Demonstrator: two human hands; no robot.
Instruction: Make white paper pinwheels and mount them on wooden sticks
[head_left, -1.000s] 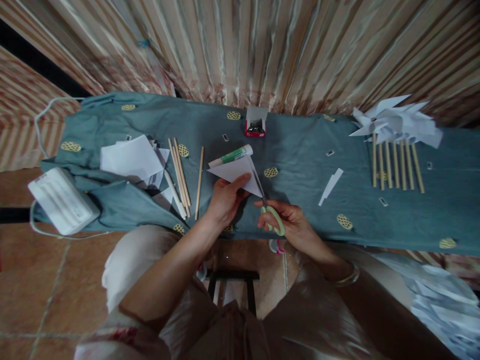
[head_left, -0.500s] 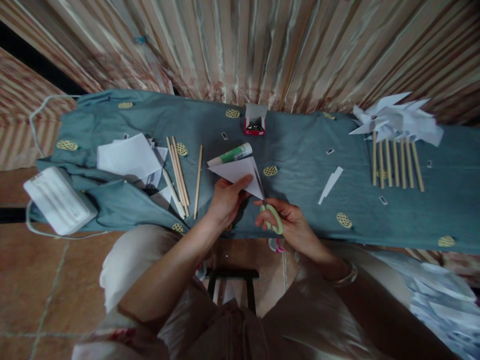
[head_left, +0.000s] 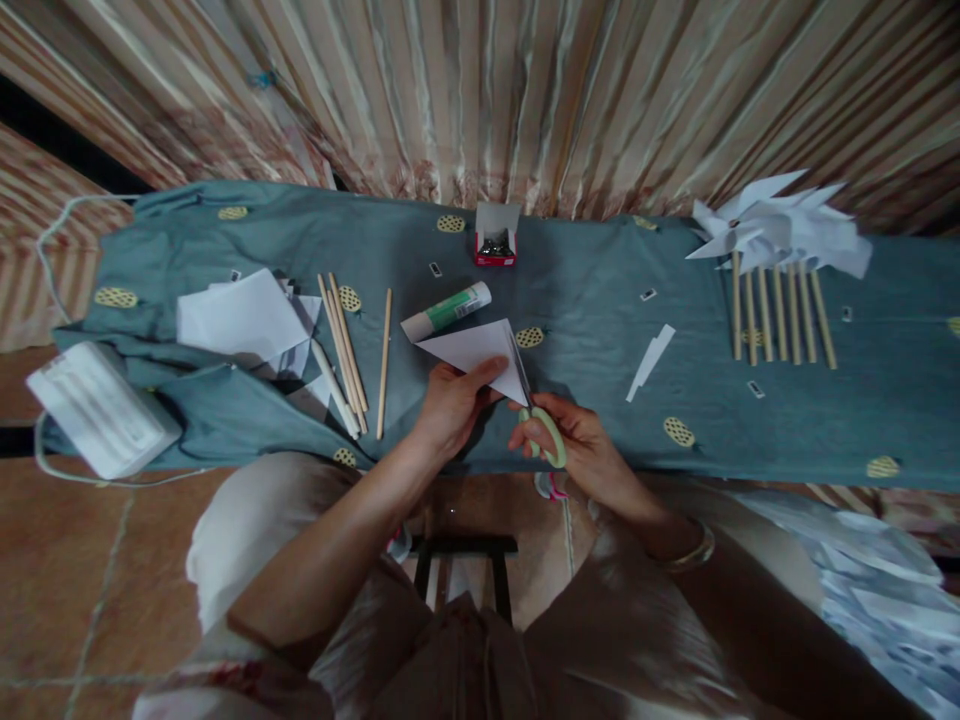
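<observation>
A white sheet of paper folded into a triangle [head_left: 480,350] is pinched in my left hand [head_left: 454,405], thumb on top. My right hand [head_left: 581,440] grips a pair of scissors [head_left: 553,437] by its pale green handles, fingers through the loops. The scissor blades lie along the right edge of the folded paper; how far they are apart is too small to tell. Just beyond the paper lies a green and white glue stick [head_left: 450,310]. A narrow cut strip of white paper [head_left: 651,362] rests to the right.
A red box of small dark metal pieces [head_left: 496,245] stands open at the back. Wooden sticks [head_left: 345,345] and white paper sheets [head_left: 240,315] lie at left, near a white power strip [head_left: 105,410]. Several paper pinwheels [head_left: 780,230] on sticks lie at right on the teal cloth [head_left: 585,290].
The view has shifted slightly, so the table things appear a little farther left. My hands, the folded paper and the scissors stay almost where they were.
</observation>
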